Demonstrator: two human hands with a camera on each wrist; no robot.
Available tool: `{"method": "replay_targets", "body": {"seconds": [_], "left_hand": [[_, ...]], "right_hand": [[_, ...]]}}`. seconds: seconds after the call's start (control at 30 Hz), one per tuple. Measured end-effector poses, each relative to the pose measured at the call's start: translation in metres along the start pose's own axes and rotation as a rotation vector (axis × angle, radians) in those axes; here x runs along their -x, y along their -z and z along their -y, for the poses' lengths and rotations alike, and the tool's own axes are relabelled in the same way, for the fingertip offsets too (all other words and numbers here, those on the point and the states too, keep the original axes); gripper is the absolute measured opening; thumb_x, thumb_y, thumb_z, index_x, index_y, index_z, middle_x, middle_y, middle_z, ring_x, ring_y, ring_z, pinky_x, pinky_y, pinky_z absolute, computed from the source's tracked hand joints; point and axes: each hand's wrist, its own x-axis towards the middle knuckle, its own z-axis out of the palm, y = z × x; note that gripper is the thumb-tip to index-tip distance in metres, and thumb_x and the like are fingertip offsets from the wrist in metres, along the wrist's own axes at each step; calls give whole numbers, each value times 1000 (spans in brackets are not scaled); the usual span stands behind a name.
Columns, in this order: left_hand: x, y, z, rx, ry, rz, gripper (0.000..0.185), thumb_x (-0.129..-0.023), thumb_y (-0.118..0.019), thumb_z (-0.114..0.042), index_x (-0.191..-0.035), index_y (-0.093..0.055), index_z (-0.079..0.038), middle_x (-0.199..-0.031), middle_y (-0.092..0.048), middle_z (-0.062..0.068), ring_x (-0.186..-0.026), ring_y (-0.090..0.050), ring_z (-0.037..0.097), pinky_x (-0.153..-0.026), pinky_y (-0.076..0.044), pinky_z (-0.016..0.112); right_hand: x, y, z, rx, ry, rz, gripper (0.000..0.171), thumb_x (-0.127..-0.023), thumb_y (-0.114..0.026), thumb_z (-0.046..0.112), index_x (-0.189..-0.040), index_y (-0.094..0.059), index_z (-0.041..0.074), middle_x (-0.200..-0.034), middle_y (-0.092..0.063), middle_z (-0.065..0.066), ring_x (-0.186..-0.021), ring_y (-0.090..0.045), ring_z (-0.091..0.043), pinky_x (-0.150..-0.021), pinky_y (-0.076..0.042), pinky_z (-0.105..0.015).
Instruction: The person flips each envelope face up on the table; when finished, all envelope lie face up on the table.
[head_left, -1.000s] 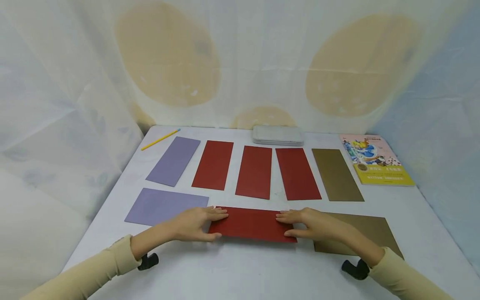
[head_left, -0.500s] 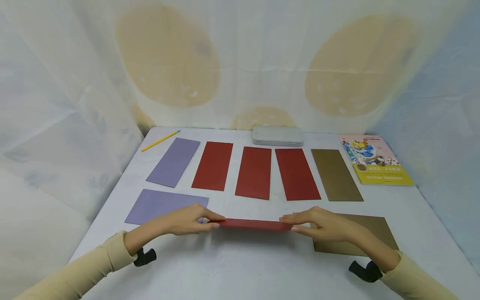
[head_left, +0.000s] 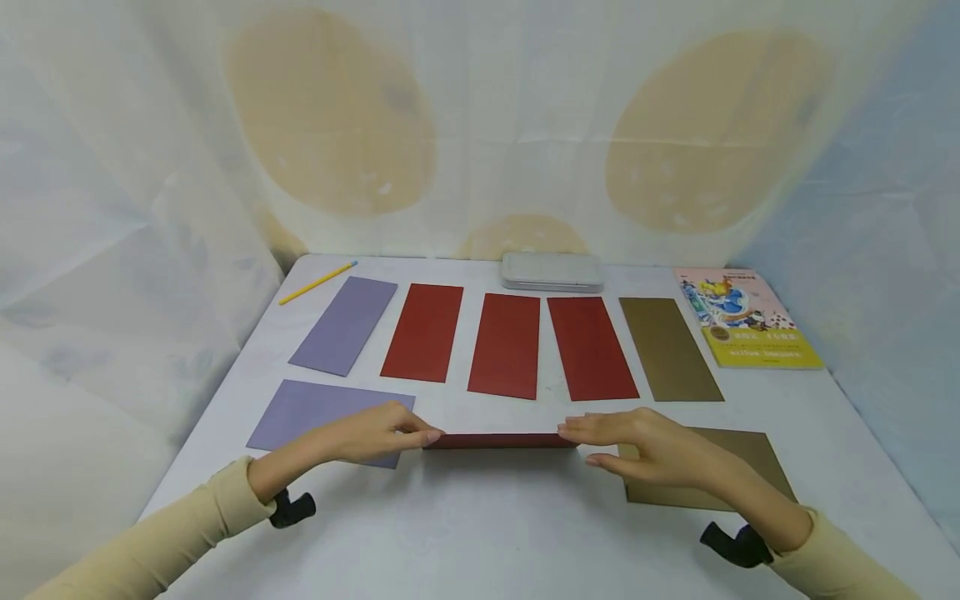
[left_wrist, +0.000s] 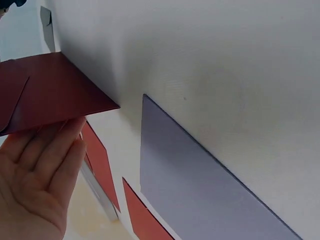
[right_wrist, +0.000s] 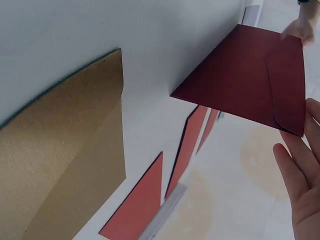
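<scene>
A dark red envelope (head_left: 498, 442) is held up between both hands and looks almost edge-on in the head view. Its flapped face (left_wrist: 55, 90) shows in both wrist views. My left hand (head_left: 367, 433) pinches the left end, its fingers (left_wrist: 55, 145) lying along the envelope's edge in the left wrist view. At the other end, my right hand (head_left: 645, 446) touches the envelope with extended fingers (right_wrist: 300, 155), while its thumb stands apart from them. Behind the envelope, three flat red rectangles (head_left: 504, 346) lie in a row.
Two purple rectangles (head_left: 345, 325) lie on the left of the white table (head_left: 480, 533), and two gold ones (head_left: 671, 350) on the right. A yellow pencil (head_left: 317, 282), a flat grey case (head_left: 552, 272) and a picture book (head_left: 750, 317) line the back.
The red envelope has turned from showing its broad upper face to nearly edge-on, exposing its darker near side. The right thumb has come away from its face.
</scene>
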Motion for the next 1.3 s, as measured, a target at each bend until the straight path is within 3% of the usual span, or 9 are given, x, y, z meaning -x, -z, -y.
{"method": "replay_targets", "body": {"seconds": [0.1, 0.2, 0.33, 0.5, 0.6, 0.8, 1.3], "left_hand": [[0, -1, 1, -62, -76, -82, 47, -99, -50, -46, -131, -62, -15, -125, -64, -3, -107, -60, 6, -88, -49, 36], [-1, -1, 2, -162, -219, -213, 48, -95, -60, -43, -136, -58, -19, -129, -61, -4, -116, -58, 12, -92, -49, 36], [-3, 1, 4, -262, -413, -374, 53, -86, -74, -30, -134, -59, -13, -128, -62, 0, -119, -57, 22, -93, -48, 34], [-7, 2, 8, -311, -541, -461, 57, -76, -83, -12, -129, -62, -7, -127, -63, 4, -118, -58, 22, -93, -47, 29], [-11, 3, 11, -326, -550, -480, 60, -72, -85, -8, -128, -63, -6, -126, -64, 6, -117, -59, 24, -93, -47, 29], [-17, 3, 19, -337, -496, -502, 64, -70, -86, -5, -129, -62, -6, -125, -64, 8, -117, -59, 27, -90, -48, 31], [-25, 3, 31, -348, -344, -460, 60, -73, -85, -12, -129, -63, -11, -123, -65, 8, -117, -59, 23, -90, -49, 33]], "right_hand": [[-2, 0, -5, 19, 36, -17, 45, -90, -69, 15, -135, -59, 14, -129, -61, 1, -118, -58, -21, -87, -52, -36], [-4, 1, -11, 21, 52, -22, 46, -90, -70, 14, -135, -59, 12, -130, -61, -1, -119, -58, -21, -86, -52, -34], [-7, 2, -21, 17, 82, -33, 56, -82, -75, 3, -135, -58, 8, -131, -60, -4, -119, -57, -24, -90, -48, -28], [-12, 3, -34, 30, 100, -59, 65, -74, -78, -7, -134, -57, 6, -130, -60, -7, -117, -59, -26, -92, -45, -21], [-17, 2, -41, 51, 104, -78, 68, -72, -80, -8, -134, -58, 6, -128, -62, -9, -114, -60, -27, -88, -49, -25], [-24, 0, -51, 92, 65, -100, 66, -72, -81, -5, -133, -59, 7, -126, -63, -9, -111, -62, -26, -83, -53, -34], [-28, -13, -67, 80, 46, -99, 61, -76, -81, 2, -133, -59, 7, -123, -65, -9, -109, -64, -24, -81, -54, -31]]}}
